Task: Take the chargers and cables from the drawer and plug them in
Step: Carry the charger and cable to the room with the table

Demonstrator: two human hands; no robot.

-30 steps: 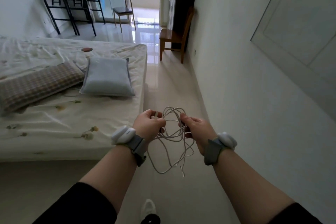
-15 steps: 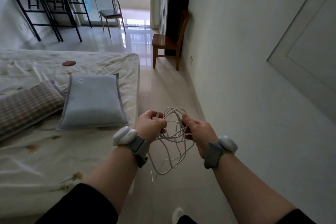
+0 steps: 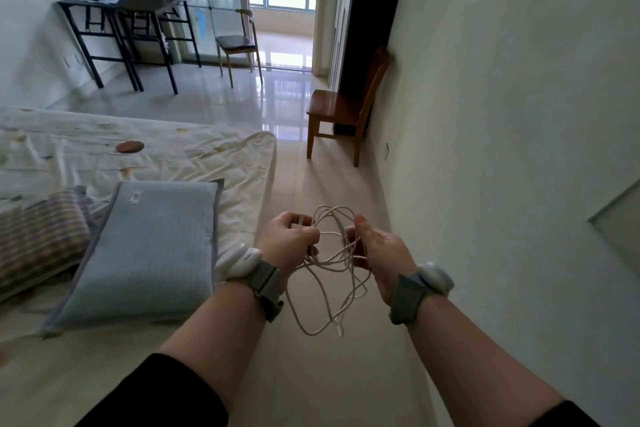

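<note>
- Holding a tangle of white cables [image 3: 334, 274] in mid-air between both hands, at the 6 o'clock side of centre in the head view, above the floor [image 3: 311, 184] of the gap between the bed [image 3: 173, 149] and the wall [image 3: 485, 114].
- Left hand [image 3: 289, 241]: fingers [image 3: 306, 236] curling closed around a small white block, judged to be a charger [image 3: 298, 222], with cable strands running out at its 3 o'clock side.
- Right hand [image 3: 375, 250]: fingers closing on several strands at the 3 o'clock side of the bundle, thumb [image 3: 360, 224] pressing on top.
- Judging the cables as light, limp and smooth: loops sagging freely toward 6 o'clock, one loose end [image 3: 339, 329] dangling lowest, plug type too small to tell.
- Judging the tangle as prone to snagging and slipping; pulling on a single strand likely tightening knots.
- Advising a hold on the rigid parts: the charger body for plugging in, the connector housing at a cable end, not the mid-length cord.
- Looking thin, round, plain white, in several overlapping loops; number of separate cables impossible to tell.
- Noting a small pale plate, possibly a socket [image 3: 386, 149], low on the wall at 12 o'clock from the hands, just beside the wooden chair [image 3: 341, 107]; too small for confirming.
</note>
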